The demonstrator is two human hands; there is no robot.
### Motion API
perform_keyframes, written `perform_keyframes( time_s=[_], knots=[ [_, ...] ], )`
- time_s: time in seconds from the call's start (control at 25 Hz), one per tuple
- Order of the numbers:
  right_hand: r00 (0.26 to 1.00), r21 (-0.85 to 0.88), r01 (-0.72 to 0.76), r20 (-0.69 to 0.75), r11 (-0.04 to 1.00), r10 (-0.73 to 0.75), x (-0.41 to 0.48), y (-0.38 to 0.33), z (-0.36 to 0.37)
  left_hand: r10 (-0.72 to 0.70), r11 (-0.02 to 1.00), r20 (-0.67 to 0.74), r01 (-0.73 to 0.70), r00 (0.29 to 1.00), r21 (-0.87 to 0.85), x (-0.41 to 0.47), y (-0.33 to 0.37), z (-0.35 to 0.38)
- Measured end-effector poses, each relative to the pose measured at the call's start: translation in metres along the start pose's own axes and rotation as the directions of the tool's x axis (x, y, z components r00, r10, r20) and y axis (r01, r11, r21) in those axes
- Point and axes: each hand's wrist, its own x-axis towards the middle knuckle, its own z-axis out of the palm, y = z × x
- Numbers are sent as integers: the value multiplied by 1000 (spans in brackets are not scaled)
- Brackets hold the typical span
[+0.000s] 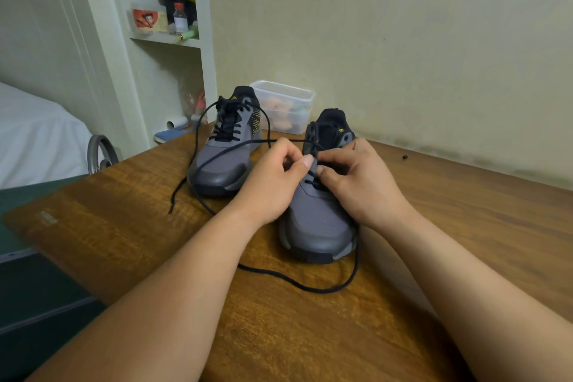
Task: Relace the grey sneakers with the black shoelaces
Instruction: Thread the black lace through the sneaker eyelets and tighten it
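Grip: left hand (273, 183), right hand (362, 183) pinch shoelace (310, 284); plastic box (285, 96) behind far sneaker (223, 161).

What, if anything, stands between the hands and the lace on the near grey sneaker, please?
Nothing visible does. The left hand and the right hand pinch the black shoelace over the near sneaker. The other sneaker stands behind to the left, the plastic container farther back by the wall.

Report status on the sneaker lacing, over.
Left hand and right hand pinch black lace over near sneaker. Far sneaker laced, ends loose. Nothing blocking.
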Motion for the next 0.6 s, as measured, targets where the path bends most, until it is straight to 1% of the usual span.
perform_keyframes(
  time_s=[0.08,0.16,0.2,0.32,0.36,0.4,0.44,0.48,0.52,0.56,0.6],
  knots=[
    [1000,-3,-10,17,1000,10,2,0,0,-28,996,37,31,999,-79,-5,1,-1],
    [999,14,-33,29,999,33,3,-3,-2,-38,995,86,46,996,-89,-10,5,1],
    [999,12,-35,29,999,35,3,-4,-2,-39,996,88,46,995,-75,-12,5,3],
    [999,4,-32,7,999,31,2,-6,-7,-40,998,25,41,999,-39,-15,4,4],
    [998,52,-69,2,996,69,1,-7,-10,-40,999,12,40,999,-37,-15,5,3],
    [992,150,-128,-5,980,130,0,-7,-13,-39,999,8,39,999,-35,-16,6,3],
    [979,297,-192,-12,936,204,0,-6,-16,-38,999,9,38,999,-30,-16,6,2],
    [961,471,-243,-6,848,278,1,-5,-18,-37,999,10,37,999,-25,-17,6,1],
    [941,644,-273,23,715,339,1,-6,-20,-33,999,10,33,999,-22,-17,6,1],
    [926,784,-275,61,556,372,2,-7,-21,-28,999,8,28,1000,-16,-18,6,2],
    [921,866,-262,93,425,379,3,-8,-21,-22,1000,3,22,1000,-3,-18,5,2]
  ],
)
